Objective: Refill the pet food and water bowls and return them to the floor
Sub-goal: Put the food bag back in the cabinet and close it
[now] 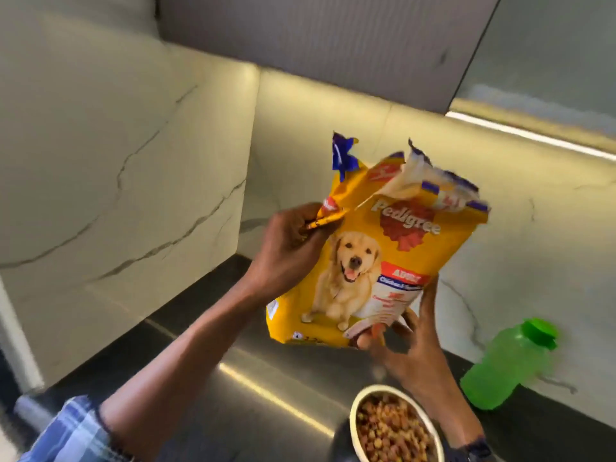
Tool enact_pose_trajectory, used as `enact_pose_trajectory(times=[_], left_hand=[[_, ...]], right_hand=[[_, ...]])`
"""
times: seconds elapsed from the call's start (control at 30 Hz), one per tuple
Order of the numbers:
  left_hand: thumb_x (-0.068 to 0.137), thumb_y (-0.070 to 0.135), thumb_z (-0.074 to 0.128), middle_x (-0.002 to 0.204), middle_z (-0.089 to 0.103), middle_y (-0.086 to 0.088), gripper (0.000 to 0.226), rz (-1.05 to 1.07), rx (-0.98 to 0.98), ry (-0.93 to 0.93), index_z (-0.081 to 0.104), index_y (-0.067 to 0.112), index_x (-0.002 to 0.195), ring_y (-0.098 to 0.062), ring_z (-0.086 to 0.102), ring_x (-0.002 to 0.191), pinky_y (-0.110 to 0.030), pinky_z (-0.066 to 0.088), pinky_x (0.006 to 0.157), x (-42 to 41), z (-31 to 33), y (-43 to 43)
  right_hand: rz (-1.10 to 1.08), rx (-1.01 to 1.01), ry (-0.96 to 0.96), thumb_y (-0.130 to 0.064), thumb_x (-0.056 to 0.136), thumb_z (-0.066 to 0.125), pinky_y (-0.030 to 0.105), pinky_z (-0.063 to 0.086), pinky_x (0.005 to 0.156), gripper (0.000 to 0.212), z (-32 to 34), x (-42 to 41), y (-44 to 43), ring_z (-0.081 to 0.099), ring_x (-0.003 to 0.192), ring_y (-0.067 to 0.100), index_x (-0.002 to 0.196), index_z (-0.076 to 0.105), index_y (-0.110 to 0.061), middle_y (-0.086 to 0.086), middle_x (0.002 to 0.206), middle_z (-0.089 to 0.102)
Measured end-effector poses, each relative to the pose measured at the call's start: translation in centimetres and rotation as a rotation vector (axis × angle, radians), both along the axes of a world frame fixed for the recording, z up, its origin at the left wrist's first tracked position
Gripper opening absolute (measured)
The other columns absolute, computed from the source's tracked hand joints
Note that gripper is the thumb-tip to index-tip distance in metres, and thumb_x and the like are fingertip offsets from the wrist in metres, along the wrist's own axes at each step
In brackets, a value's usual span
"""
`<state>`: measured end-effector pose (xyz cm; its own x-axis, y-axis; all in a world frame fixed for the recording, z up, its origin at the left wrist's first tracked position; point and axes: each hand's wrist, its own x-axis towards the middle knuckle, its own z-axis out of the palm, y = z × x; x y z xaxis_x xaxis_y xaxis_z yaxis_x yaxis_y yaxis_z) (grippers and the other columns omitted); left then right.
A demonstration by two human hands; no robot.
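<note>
My left hand (286, 251), mid-frame, pinches the torn top-left edge of the yellow dog food bag (373, 258). Bag is upright, held above the dark counter (266, 378), mouth ripped open. My right hand (410, 348) grips its lower right corner, fingers curled round it. Food bowl (358, 405), bottom centre-right, full of kibble. Green bottle (506, 365) stands at right against the wall.

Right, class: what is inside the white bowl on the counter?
The white bowl holds brown and yellowish kibble, heaped close to its rim. The bowl's bottom is covered by the food, and the picture's edge cuts off its near side.
</note>
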<state>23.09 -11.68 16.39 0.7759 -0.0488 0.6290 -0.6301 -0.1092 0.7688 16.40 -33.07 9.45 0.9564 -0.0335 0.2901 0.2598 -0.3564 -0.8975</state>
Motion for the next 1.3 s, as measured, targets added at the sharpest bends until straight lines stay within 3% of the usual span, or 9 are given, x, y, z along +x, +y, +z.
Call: enact_pose_trajectory(times=[0.17,0.3,0.4,0.5,0.7,0.87,1.0,1.2,1.3], left_hand=[[0.098,0.031,0.053,0.096,0.078,0.003,0.023,-0.233,-0.101,-0.128,0.072,0.019,0.103,-0.014,0.075,0.085,-0.039,0.063,0.071,-1.3,9.5,-3.5],[0.093,0.040,0.049,0.103,0.076,0.012,0.025,-0.457,-0.189,-0.222,0.065,0.032,0.111,-0.009,0.074,0.090,-0.025,0.061,0.069,-1.8,16.2,-6.4],[0.097,0.038,0.048,0.108,0.075,0.008,0.031,-0.535,-0.193,-0.267,0.061,0.028,0.123,-0.010,0.074,0.093,-0.030,0.062,0.076,-1.6,21.0,-9.0],[0.101,0.036,0.045,0.110,0.074,0.005,0.029,-0.561,-0.197,-0.301,0.059,0.026,0.124,-0.011,0.073,0.093,-0.030,0.061,0.078,-0.8,25.2,-11.9],[0.102,0.050,0.034,0.127,0.065,-0.005,0.047,-0.342,-0.003,-0.402,0.047,0.025,0.140,-0.027,0.064,0.110,-0.049,0.052,0.095,3.2,31.6,-18.2],[0.101,0.057,0.020,0.134,0.052,-0.019,0.055,0.000,0.278,-0.341,0.034,0.033,0.148,-0.042,0.052,0.121,-0.051,0.043,0.102,7.9,34.2,-21.9],[0.103,0.052,0.021,0.141,0.053,-0.017,0.053,0.005,0.309,-0.311,0.030,0.032,0.152,-0.041,0.051,0.125,-0.048,0.043,0.103,10.9,35.6,-23.5],[0.100,0.061,0.015,0.137,0.055,-0.017,0.058,0.073,0.406,-0.231,0.024,0.038,0.152,-0.042,0.054,0.119,-0.051,0.049,0.096,13.5,35.6,-25.7],[0.094,0.070,0.026,0.148,0.048,-0.009,0.070,-0.075,0.491,-0.117,0.028,0.030,0.151,-0.037,0.051,0.127,-0.051,0.045,0.104,14.3,34.0,-26.4]], right_hand=[[-0.161,-0.004,-0.196,-0.062,0.020,0.092,0.013,0.055,0.061,0.143,8.7,-3.1,-3.2,0.059,0.114,0.006,0.132,0.005,-0.079,-0.025,0.130,0.051],[-0.356,-0.002,-0.338,-0.064,0.000,0.089,0.013,0.053,0.049,0.142,16.2,-5.9,-6.2,0.067,0.099,0.007,0.122,0.020,-0.085,-0.024,0.114,0.065],[-0.455,-0.059,-0.444,-0.071,0.001,0.085,0.010,0.052,0.050,0.133,21.3,-7.2,-7.8,0.071,0.083,-0.004,0.119,0.024,-0.085,-0.035,0.094,0.069],[-0.512,-0.083,-0.491,-0.067,0.011,0.089,0.016,0.054,0.051,0.128,25.3,-7.4,-9.5,0.072,0.078,0.000,0.121,0.025,-0.082,-0.025,0.089,0.071],[-0.601,-0.070,-0.538,-0.047,0.035,0.091,0.030,0.058,0.049,0.111,30.2,-4.4,-13.9,0.066,0.095,0.014,0.124,0.030,-0.074,-0.006,0.111,0.065],[-0.677,-0.056,-0.550,-0.050,0.041,0.090,0.056,0.059,0.077,0.129,31.7,-0.2,-16.4,0.063,0.105,0.028,0.147,0.018,-0.048,0.009,0.127,0.058],[-0.699,-0.030,-0.535,-0.055,0.044,0.086,0.048,0.062,0.060,0.123,32.5,3.1,-17.9,0.063,0.092,0.022,0.146,0.017,-0.045,0.006,0.114,0.054],[-0.658,-0.147,-0.427,-0.028,0.068,0.087,0.045,0.056,0.085,0.112,32.9,7.8,-20.5,0.061,0.099,0.022,0.150,0.011,-0.018,0.006,0.118,0.059],[-0.646,-0.312,-0.248,-0.020,0.072,0.086,0.020,0.055,0.059,0.098,33.6,8.5,-21.5,0.062,0.078,0.010,0.141,0.017,-0.009,0.003,0.105,0.060]])
